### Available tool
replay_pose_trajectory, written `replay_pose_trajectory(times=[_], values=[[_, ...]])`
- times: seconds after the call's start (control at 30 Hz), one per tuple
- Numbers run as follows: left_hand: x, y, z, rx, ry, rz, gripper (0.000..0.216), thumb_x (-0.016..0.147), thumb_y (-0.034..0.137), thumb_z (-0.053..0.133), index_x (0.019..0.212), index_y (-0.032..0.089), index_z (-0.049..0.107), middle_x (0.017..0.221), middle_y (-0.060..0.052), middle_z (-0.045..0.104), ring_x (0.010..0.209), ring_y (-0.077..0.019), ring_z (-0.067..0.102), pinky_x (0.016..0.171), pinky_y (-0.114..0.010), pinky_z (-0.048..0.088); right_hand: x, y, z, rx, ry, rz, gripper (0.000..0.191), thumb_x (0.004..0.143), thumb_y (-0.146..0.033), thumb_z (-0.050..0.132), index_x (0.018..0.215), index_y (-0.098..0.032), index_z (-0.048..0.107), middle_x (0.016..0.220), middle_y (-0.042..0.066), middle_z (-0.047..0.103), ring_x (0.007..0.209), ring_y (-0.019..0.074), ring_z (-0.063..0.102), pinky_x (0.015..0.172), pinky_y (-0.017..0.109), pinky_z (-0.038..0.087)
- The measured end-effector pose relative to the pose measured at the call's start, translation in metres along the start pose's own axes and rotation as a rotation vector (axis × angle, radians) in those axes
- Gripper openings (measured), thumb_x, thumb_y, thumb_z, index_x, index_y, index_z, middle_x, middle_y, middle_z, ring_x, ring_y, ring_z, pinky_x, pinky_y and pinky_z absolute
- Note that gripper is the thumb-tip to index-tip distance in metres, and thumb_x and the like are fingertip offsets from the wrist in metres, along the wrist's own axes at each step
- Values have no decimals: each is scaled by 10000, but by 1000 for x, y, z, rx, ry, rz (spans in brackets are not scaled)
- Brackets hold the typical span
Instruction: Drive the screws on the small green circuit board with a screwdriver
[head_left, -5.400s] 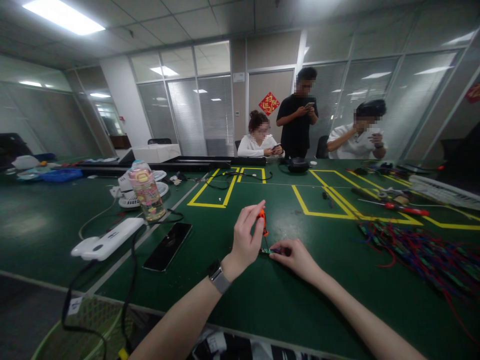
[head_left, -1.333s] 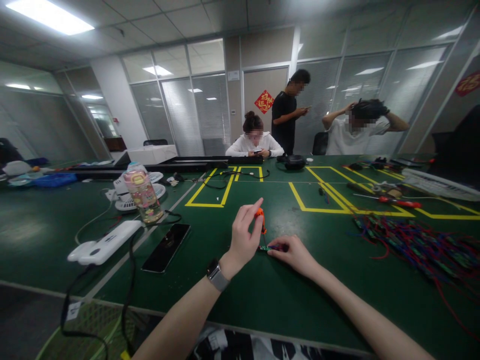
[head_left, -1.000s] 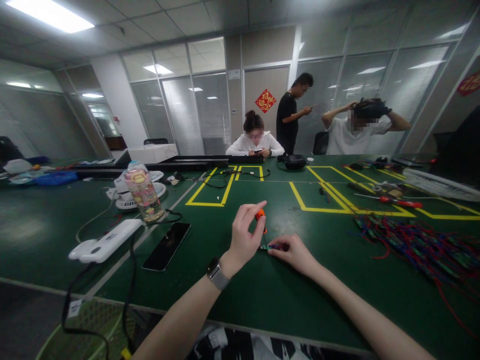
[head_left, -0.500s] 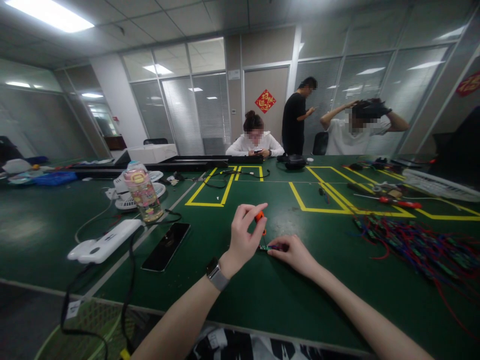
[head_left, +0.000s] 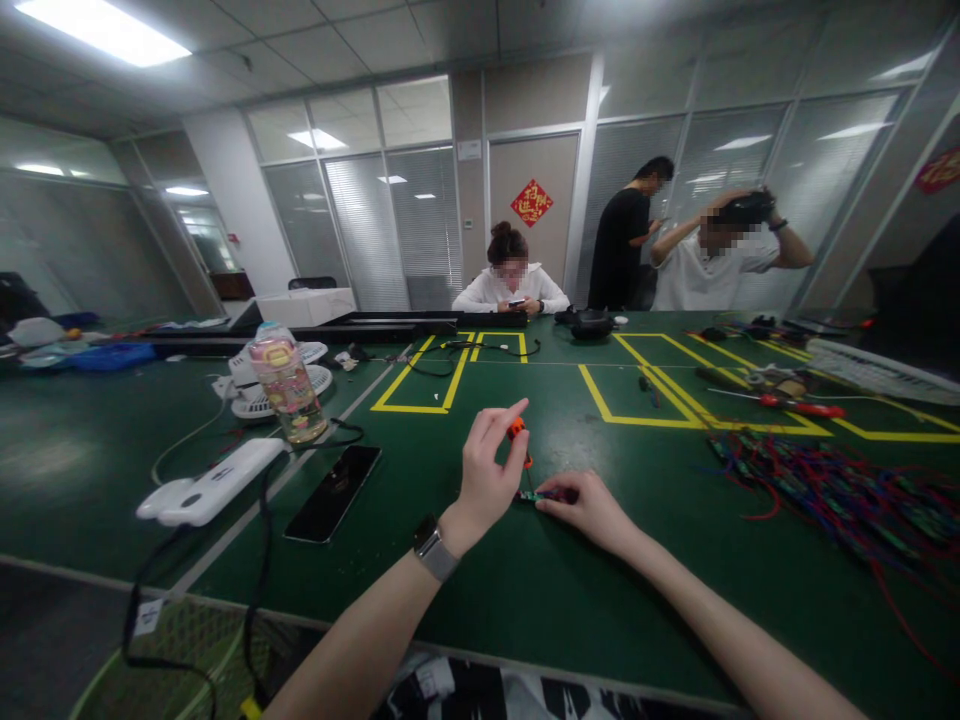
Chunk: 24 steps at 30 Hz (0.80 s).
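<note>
In the head view, the left hand (head_left: 487, 472) has its fingers closed around an orange-handled tool (head_left: 516, 429), which stands roughly upright with its thin shaft pointing down to a small green circuit board (head_left: 528, 496). The board is low over the counter (head_left: 570, 610), between the two hands; the fingers of the right hand (head_left: 591, 510) pinch its near right end, where wires run under the palm. A heap of wired boards (head_left: 847, 495) lies to the right, and a black phone (head_left: 334, 493) lies left of the left hand.
</note>
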<state>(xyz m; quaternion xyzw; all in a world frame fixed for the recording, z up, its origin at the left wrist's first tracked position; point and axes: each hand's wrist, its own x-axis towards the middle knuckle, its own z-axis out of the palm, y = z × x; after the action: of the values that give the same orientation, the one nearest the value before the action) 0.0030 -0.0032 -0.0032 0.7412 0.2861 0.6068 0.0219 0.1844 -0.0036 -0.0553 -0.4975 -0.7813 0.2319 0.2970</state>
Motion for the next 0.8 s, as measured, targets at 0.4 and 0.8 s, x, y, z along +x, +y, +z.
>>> replay_pose_trajectory(times=[0.4,0.8], values=[[2,1,-1,8,-49,-42,371,977,212,474,1346,217,508,1000,-55,608,925,-177,576,833,-312,476,-1,0,1,-20,1,7,181,792,-315,685,880,-191,782,643,18,675,610,163,556,620,269,390],[3,1,0,57,-86,-58,357,971,226,482,1326,223,521,992,-51,589,924,-180,563,829,-314,474,1,3,5,-44,37,-14,187,792,-361,697,883,-218,776,656,8,676,617,164,569,644,276,399]])
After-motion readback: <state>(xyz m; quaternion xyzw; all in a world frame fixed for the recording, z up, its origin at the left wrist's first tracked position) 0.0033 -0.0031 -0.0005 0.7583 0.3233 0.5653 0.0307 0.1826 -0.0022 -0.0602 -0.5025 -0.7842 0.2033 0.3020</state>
